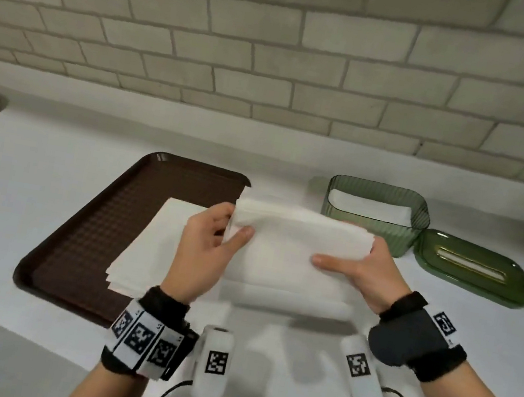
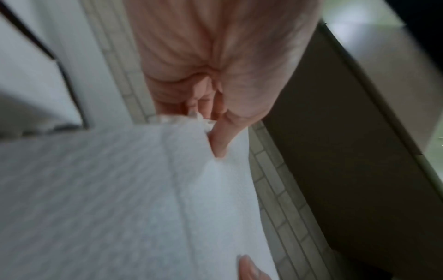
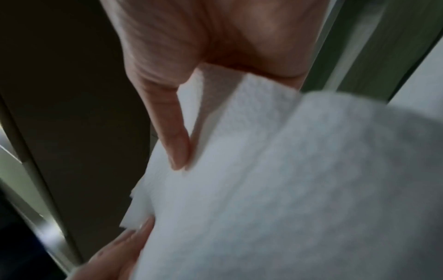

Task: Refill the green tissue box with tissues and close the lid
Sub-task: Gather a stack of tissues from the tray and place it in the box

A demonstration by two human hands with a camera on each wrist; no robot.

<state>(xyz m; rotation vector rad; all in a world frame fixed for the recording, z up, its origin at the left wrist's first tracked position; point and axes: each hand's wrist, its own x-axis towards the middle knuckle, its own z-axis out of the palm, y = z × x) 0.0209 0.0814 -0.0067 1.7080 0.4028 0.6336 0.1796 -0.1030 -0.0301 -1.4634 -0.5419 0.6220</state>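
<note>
Both hands, left hand and right hand, gripped opposite edges of the tissue stack above bare worktop, the green tissue box beyond the right hand.

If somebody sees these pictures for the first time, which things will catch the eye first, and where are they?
First comes the white tissue stack at the centre, held above the counter by the left hand and the right hand, one at each end. Behind it to the right stands the open green tissue box with some tissue inside, its lid lying beside it on the counter. To the left, a brown tray carries more tissues.
</note>
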